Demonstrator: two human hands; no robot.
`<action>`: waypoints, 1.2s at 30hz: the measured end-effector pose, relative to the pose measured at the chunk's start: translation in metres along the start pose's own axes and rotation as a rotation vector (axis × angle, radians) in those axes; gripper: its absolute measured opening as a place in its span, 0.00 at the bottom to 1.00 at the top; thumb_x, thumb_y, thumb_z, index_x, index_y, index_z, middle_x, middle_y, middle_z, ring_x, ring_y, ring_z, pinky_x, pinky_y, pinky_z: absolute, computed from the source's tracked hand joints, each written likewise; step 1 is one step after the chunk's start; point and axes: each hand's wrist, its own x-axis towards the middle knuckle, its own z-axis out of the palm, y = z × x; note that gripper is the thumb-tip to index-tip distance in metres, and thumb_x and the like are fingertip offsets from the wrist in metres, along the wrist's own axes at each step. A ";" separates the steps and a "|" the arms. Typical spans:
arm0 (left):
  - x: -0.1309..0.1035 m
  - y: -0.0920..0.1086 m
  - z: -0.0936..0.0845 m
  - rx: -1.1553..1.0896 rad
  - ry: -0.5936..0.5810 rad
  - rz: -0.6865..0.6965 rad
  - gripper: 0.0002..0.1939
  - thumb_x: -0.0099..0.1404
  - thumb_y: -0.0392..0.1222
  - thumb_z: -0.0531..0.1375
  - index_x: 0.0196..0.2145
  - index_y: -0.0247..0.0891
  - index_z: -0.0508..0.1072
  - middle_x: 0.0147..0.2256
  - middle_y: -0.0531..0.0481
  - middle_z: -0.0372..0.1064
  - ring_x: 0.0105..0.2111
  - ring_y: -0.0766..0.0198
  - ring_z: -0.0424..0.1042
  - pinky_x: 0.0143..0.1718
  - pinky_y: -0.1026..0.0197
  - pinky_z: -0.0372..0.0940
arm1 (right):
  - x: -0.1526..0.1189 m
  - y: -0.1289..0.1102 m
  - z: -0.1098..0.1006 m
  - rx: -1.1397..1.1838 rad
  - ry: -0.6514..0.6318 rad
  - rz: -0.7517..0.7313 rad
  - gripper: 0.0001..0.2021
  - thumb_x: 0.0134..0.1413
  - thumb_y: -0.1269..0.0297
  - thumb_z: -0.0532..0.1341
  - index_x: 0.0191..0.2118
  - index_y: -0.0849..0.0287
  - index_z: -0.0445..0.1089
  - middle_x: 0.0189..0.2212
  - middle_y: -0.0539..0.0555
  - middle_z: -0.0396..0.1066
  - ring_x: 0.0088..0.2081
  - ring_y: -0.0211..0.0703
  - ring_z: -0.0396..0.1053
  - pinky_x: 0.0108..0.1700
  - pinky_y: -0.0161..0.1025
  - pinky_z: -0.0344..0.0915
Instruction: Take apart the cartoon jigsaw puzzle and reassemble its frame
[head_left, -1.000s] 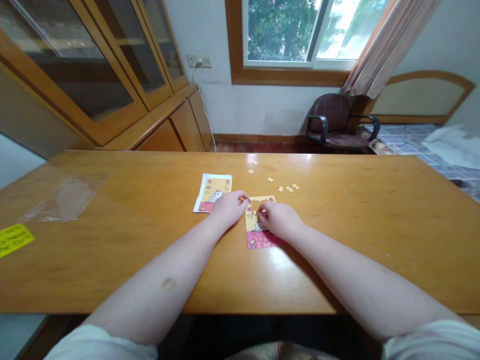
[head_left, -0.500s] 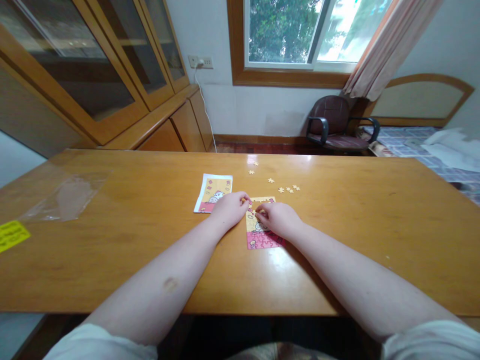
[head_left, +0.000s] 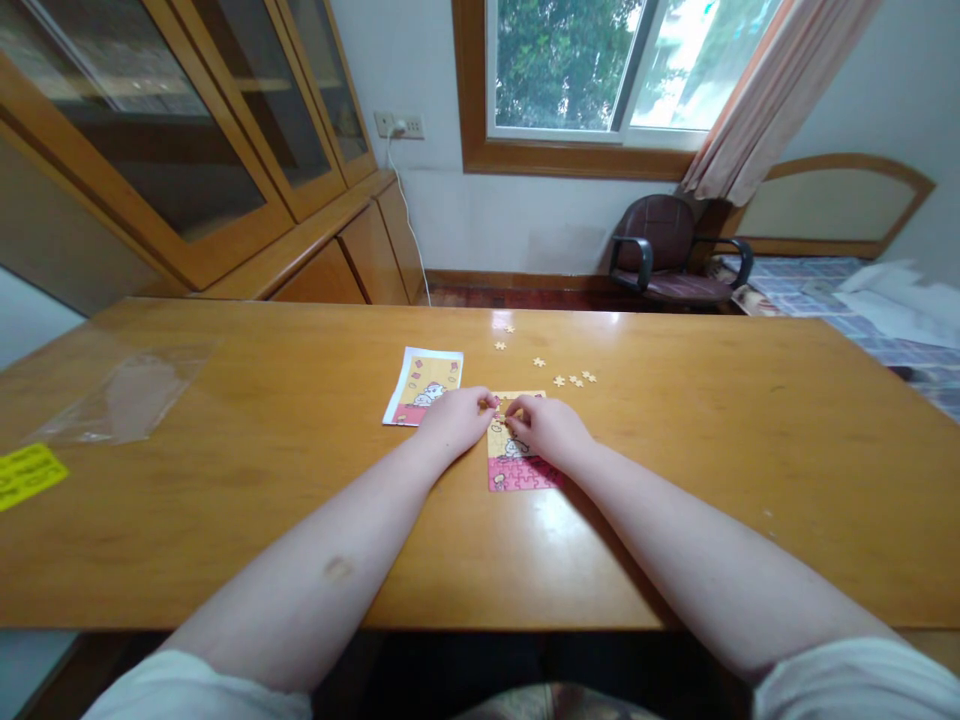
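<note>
A jigsaw puzzle point(head_left: 517, 472), pink at its near end and yellow above, lies on the wooden table, partly covered by my right hand. My left hand point(head_left: 461, 415) rests at its upper left edge, fingers bent together; what they hold, if anything, is too small to name. With its fingers pinched over the puzzle's upper left part, my right hand point(head_left: 551, 428) hides whatever is between the tips. Left of the puzzle is a picture sheet point(head_left: 429, 385) with a similar design. Several loose pieces point(head_left: 538, 362) lie beyond the puzzle.
A clear plastic bag point(head_left: 139, 395) and a yellow label point(head_left: 31, 475) lie on the table point(head_left: 262, 480) at the left. Behind the table are a wooden cabinet point(head_left: 300, 240) at left and a dark chair point(head_left: 664, 245) at right.
My right hand has shifted slightly up and left over the puzzle. My left hand stays at the puzzle's left edge. The view has moved slightly.
</note>
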 end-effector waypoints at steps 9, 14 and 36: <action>-0.001 0.002 0.000 0.021 0.007 -0.014 0.11 0.62 0.45 0.57 0.38 0.43 0.77 0.34 0.48 0.76 0.36 0.56 0.73 0.37 0.60 0.64 | 0.011 0.010 -0.003 0.065 0.073 0.033 0.10 0.58 0.58 0.58 0.37 0.55 0.75 0.29 0.51 0.75 0.32 0.39 0.68 0.35 0.33 0.58; -0.001 0.002 0.001 0.027 0.010 -0.008 0.11 0.62 0.45 0.57 0.38 0.43 0.77 0.33 0.48 0.76 0.36 0.56 0.73 0.37 0.60 0.64 | 0.014 0.008 0.002 -0.036 0.106 -0.025 0.10 0.58 0.59 0.58 0.38 0.54 0.76 0.30 0.54 0.75 0.37 0.42 0.68 0.41 0.35 0.59; 0.000 0.000 0.003 0.025 0.015 -0.015 0.12 0.61 0.45 0.56 0.40 0.44 0.77 0.35 0.48 0.76 0.36 0.56 0.73 0.35 0.61 0.64 | 0.012 0.008 0.000 -0.114 0.058 -0.072 0.12 0.59 0.59 0.58 0.41 0.55 0.77 0.34 0.55 0.77 0.39 0.44 0.70 0.44 0.37 0.59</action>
